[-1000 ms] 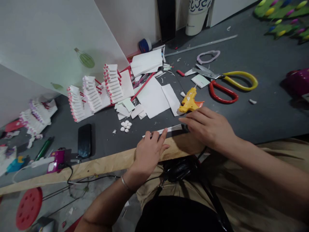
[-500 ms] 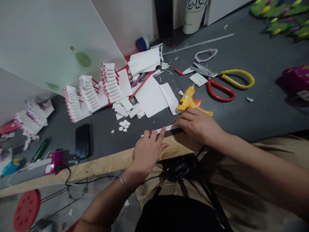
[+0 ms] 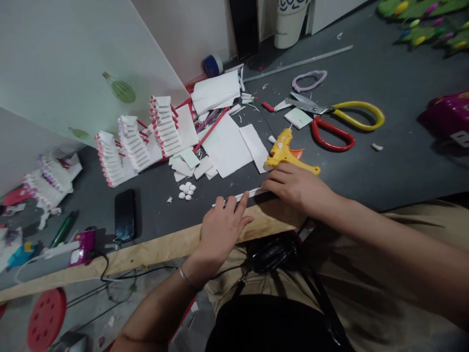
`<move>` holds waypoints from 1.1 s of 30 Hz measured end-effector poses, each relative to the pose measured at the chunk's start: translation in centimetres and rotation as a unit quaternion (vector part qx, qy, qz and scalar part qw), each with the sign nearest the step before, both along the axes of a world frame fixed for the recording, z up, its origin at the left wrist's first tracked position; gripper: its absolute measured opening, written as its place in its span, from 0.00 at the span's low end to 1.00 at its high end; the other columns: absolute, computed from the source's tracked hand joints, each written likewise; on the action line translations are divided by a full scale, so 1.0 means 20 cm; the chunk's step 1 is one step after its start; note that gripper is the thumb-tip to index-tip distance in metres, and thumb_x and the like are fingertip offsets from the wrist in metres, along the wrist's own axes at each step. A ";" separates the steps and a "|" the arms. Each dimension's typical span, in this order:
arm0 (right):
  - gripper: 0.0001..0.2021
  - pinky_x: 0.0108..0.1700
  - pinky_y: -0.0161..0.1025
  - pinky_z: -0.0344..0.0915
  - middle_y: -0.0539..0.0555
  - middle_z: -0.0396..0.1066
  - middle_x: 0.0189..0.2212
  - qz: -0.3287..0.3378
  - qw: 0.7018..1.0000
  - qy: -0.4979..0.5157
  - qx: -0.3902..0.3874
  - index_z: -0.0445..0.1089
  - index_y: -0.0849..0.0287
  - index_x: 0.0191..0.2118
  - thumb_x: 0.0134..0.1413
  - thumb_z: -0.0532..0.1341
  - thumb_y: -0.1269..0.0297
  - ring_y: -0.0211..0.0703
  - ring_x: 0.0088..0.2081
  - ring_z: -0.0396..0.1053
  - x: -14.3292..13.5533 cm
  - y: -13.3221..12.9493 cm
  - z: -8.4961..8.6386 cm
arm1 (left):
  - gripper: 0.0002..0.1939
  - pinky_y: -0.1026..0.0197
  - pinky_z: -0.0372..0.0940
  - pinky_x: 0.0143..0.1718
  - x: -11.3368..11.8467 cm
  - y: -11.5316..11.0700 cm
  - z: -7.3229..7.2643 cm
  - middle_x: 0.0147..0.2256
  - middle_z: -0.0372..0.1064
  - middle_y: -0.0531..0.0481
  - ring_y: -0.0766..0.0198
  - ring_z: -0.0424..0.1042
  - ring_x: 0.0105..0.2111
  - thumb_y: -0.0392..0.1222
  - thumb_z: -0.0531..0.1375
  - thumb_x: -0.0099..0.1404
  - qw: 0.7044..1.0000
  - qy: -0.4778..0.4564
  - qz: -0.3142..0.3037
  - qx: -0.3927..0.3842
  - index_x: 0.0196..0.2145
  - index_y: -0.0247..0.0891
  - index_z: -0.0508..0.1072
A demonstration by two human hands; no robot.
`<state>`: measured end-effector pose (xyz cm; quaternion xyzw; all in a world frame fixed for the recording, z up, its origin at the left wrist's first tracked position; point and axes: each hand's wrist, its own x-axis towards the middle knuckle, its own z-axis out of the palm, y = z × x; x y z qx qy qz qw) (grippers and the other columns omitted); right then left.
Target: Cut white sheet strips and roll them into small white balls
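Note:
A thin white strip [image 3: 254, 192] lies on the grey table near its wooden front edge. My left hand [image 3: 224, 226] rests on the strip's left part, fingers spread and pressing down from above. At the strip's right end is my right hand [image 3: 296, 189], its fingers bent together over that end; the fingertips are partly hidden. Just beyond the right hand lies a yellow glue gun [image 3: 284, 149]. Several small white discs [image 3: 187, 190] sit in a cluster to the left of the strip.
Scissors [image 3: 324, 111] with red and yellow handles lie at the right, beside a lilac loop [image 3: 309, 80]. White sheets [image 3: 227, 146] and scraps cover the middle. Rows of rolled pieces [image 3: 164, 127] stand at the left, behind a black phone [image 3: 125, 215]. A purple object [image 3: 449, 117] is far right.
The view has shifted slightly. Both hands keep nearly the same place on the white strip, with no clear change of grip.

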<state>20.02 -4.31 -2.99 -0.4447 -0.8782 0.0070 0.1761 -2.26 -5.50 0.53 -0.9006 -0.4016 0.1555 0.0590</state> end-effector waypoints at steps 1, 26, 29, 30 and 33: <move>0.13 0.41 0.43 0.61 0.57 0.72 0.31 0.008 1.000 -0.009 0.008 0.74 0.60 0.36 0.63 0.51 0.72 0.47 0.37 0.63 0.00 0.00 0.00 | 0.30 0.60 0.62 0.32 0.00 0.00 0.00 0.39 0.65 0.44 0.54 0.62 0.42 0.56 0.51 0.69 1.000 0.000 0.000 0.000 0.65 0.45 0.54; 0.19 0.52 0.48 0.61 0.62 0.70 0.54 -0.026 0.998 0.018 0.049 0.66 0.68 0.57 0.64 0.53 0.66 0.52 0.55 0.64 -0.13 -0.13 -0.01 | 0.24 0.61 0.62 0.29 0.05 0.02 0.03 0.41 0.64 0.45 0.55 0.62 0.41 0.57 0.53 0.67 1.000 0.003 0.001 -0.009 0.56 0.47 0.65; 0.20 0.54 0.48 0.59 0.63 0.69 0.55 -0.047 0.998 -0.022 0.034 0.66 0.72 0.56 0.65 0.51 0.65 0.53 0.57 0.63 -0.17 -0.19 -0.01 | 0.26 0.61 0.62 0.30 0.05 0.02 0.03 0.41 0.64 0.44 0.55 0.62 0.41 0.57 0.52 0.67 1.000 0.009 -0.006 -0.006 0.59 0.48 0.62; 0.20 0.55 0.49 0.59 0.64 0.69 0.55 -0.058 0.997 -0.033 0.030 0.66 0.73 0.56 0.65 0.51 0.65 0.54 0.58 0.63 -0.17 -0.20 -0.01 | 0.27 0.61 0.62 0.30 0.05 0.02 0.03 0.41 0.64 0.44 0.55 0.62 0.41 0.57 0.52 0.67 1.000 0.010 -0.007 -0.007 0.61 0.49 0.60; 0.21 0.56 0.50 0.58 0.65 0.69 0.55 -0.090 0.994 -0.058 0.028 0.65 0.75 0.57 0.65 0.51 0.65 0.56 0.58 0.62 -0.16 -0.25 0.00 | 0.29 0.61 0.62 0.30 0.05 0.02 0.03 0.41 0.64 0.44 0.55 0.62 0.41 0.58 0.50 0.68 1.000 0.014 -0.008 -0.009 0.64 0.50 0.54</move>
